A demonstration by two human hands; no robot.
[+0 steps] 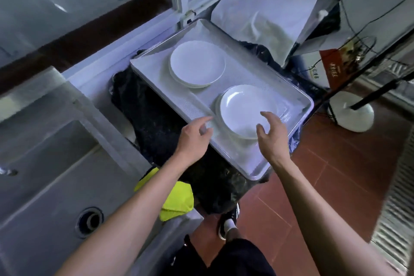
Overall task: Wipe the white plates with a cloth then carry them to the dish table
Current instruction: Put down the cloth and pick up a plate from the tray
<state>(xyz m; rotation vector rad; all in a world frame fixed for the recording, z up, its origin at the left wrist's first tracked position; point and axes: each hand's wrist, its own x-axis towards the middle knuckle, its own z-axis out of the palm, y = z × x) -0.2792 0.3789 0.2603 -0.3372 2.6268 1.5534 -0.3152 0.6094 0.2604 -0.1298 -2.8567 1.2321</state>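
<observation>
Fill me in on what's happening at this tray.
A person stands beside a sink, reaching both hands toward a metal tray that holds two stacks of white plates. The left hand and the right hand are open on either side of the near stack, not yet gripping it. The far stack is untouched. A yellow cloth lies by the sink, unheld.
</observation>
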